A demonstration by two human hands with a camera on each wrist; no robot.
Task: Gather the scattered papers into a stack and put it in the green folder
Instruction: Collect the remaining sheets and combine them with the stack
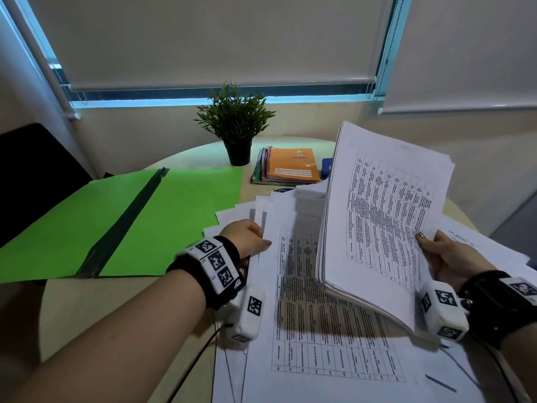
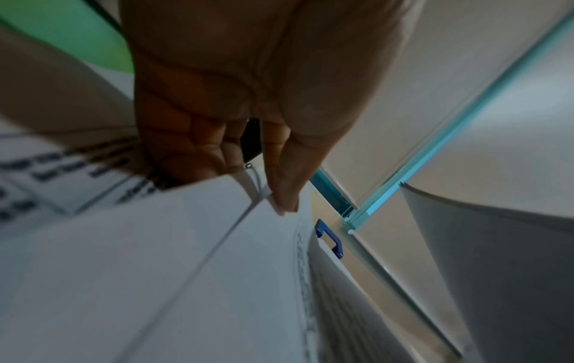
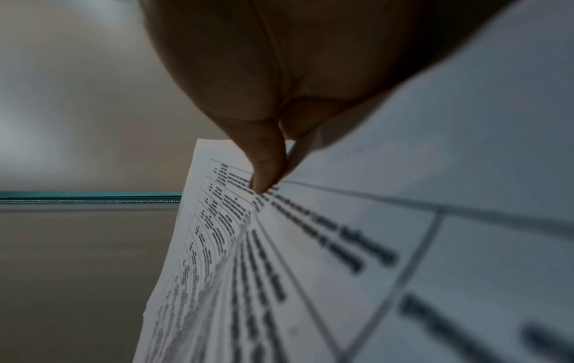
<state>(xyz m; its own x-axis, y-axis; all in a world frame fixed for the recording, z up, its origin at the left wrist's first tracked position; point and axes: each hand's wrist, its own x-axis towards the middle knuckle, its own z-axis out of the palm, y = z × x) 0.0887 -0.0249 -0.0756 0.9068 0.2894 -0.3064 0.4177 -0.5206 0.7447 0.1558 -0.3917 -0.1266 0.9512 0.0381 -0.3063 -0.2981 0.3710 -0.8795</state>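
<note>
Head view: loose papers (image 1: 328,330) cover the near bench (image 1: 87,309); right hand (image 1: 453,258) grips a partial stack (image 1: 383,216), raised; green folder (image 1: 122,216) lies open, unfilled. Left wrist view: left hand (image 2: 248,110) pinches sheets. Right wrist view: thumb clamps stack. Gathering incomplete.

The printed tables on the papers (image 1: 386,216) were too small and blurred to read, and so was the orange notebook's (image 1: 293,165) cover logo.
</note>
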